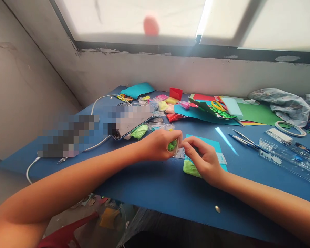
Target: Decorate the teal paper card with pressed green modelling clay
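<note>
Surface: blue table [150,186]
On it: teal paper sheet [206,141], clear plastic ruler [286,156], white tape ring [290,128], green card sheet [258,113]

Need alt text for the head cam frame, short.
Two bare hands meet over a blue table: the left hand grips a lump of green clay while the right hand pinches at it. Scissors, coloured paper, pens and a phone lie behind.

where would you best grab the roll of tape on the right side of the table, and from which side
Probably by its rim. The tape roll lies flat on the blue table, a thin open ring, so come from above with one finger inside the hole and the thumb outside. Its near edge looks freest; the clear ruler lies just in front, and green paper behind.
</note>
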Tool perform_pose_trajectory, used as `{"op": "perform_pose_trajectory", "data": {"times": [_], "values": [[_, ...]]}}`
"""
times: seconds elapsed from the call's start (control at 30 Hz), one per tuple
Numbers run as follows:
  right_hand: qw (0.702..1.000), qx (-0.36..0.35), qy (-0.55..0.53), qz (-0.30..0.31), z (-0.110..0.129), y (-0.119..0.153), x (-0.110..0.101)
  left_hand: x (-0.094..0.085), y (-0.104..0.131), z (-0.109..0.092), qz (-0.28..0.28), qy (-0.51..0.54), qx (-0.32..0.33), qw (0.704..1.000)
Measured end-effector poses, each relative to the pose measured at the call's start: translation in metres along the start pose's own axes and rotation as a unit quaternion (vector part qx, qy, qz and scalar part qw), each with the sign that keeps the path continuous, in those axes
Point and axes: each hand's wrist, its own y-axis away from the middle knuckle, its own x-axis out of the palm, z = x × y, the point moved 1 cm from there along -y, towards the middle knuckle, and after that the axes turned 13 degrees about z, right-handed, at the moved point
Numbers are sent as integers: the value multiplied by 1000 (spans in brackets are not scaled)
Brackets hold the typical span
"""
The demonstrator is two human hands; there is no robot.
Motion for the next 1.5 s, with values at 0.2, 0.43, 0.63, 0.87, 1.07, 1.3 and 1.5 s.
{"op": "perform_pose_trajectory", "data": {"times": [0.2, 0.43, 0.63, 0.87, 1.07, 1.3, 1.5], "values": [[1000, 12, 10, -13, 0, 0, 1, -1, 2, -1, 30, -26, -7, 999], [999, 28, 1, -31, -2, -2, 0, 2, 4, -1, 37, -84, -9, 996], [999, 30, 4, -30, -2, -3, -1, 1, 4, -2, 55, -123, -23, 991], [999, 44, 2, -27, -2, -3, 0, -1, 4, -1, 80, -196, -31, 977], [996, 44, 67, -41, -8, -2, 2, -3, 5, 1, 98, -267, -27, 958], [996, 47, 71, -22, -7, -2, 0, -6, 4, 1, 107, -276, -40, 954], [998, 52, 17, -8, -6, -4, -3, -5, 5, 0, 87, -267, -28, 959]]}}
